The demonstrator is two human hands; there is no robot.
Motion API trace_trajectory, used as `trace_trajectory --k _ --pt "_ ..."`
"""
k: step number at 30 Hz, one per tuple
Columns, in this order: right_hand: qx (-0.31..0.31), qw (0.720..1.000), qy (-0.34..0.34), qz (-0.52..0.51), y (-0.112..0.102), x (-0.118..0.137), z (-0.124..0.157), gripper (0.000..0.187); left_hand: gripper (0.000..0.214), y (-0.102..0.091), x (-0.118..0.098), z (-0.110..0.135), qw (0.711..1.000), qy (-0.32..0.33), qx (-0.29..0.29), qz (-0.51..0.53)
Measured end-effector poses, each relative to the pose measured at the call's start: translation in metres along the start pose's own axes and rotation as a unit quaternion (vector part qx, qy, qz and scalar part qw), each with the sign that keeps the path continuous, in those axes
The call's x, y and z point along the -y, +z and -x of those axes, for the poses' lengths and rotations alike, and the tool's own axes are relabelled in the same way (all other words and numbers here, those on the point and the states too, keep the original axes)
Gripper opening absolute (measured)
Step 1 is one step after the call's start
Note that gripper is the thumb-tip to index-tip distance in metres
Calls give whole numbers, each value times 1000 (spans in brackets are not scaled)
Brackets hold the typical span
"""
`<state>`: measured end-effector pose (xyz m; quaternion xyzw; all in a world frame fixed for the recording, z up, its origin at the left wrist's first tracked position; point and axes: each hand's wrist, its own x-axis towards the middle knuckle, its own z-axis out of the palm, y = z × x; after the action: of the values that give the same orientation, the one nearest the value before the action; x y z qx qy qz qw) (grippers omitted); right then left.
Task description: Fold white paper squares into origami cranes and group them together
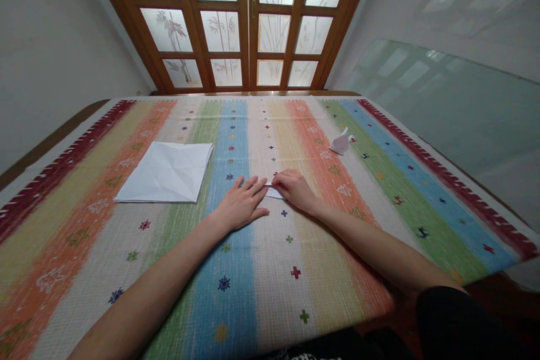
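The left hand (242,203) lay flat and released, palm down on the cloth. Its fingers were stretched together toward one o'clock, and their tips reached the near edge of a small folded paper (273,192). The right hand (294,188) sat just beside it at three o'clock, loosely curled with the knuckles raised and the fingertips down on the same paper. Whether it pinched an edge or only pressed could not be told. The hands covered most of the paper, leaving only a white sliver in the gap between them. It lay flat near the middle of the table, where a pale stripe met a blue one.

Both bare forearms ran back toward six o'clock, the left from the lower left and the right from the lower right.

Well apart from the hands at ten o'clock was a stack of white sheets (166,172), square and creased, with its edges roughly aligned. At two o'clock, clear of the right hand, a little folded paper figure (341,143) stood on an orange stripe.

All of this rested on a striped tablecloth (105,247) in red, yellow, orange, green and blue, dotted with small crosses and stars. At twelve o'clock, beyond the far edge of the table, were wooden-framed doors (248,39) with frosted panes. At three o'clock a glass pane (455,107) leaned along the wall.
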<state>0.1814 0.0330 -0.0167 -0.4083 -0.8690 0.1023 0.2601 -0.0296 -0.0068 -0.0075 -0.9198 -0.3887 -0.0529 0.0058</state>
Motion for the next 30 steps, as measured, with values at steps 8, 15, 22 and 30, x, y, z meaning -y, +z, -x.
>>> trace_trajectory --k 8,15,22,30 --pt "54 988 -102 102 -3 -1 7 22 60 2 0 1 1000 1 18 14" --pt "47 992 -98 60 -6 -5 15 24 61 2 2 4 999 2 31 18" --pt "18 996 -78 26 -9 1 28 27 58 2 2 4 1000 2 28 6" --pt "49 998 -37 30 -14 1 25 21 54 0 2 3 1000 8 12 21"
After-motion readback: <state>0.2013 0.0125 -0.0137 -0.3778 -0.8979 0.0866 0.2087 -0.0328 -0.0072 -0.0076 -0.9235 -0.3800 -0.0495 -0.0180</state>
